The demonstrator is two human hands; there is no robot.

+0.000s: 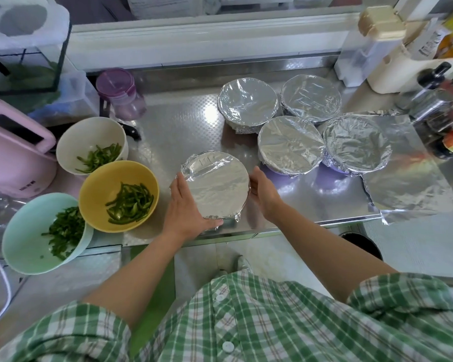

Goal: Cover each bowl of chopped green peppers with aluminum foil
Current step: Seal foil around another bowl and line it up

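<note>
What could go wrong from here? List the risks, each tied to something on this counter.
1. The foil-covered bowl, pressed between the left hand and right hand, sits close to the counter front edge; a hard push might tip it off.
2. The loose foil sheet overhangs that edge and may slide or tear.
3. The yellow bowl and mint bowl, uncovered, crowd the left forearm and could be knocked.

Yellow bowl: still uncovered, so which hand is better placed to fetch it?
Probably left: the left hand rests on the foil-covered bowl beside the yellow bowl; the right hand is on its far side.
</note>
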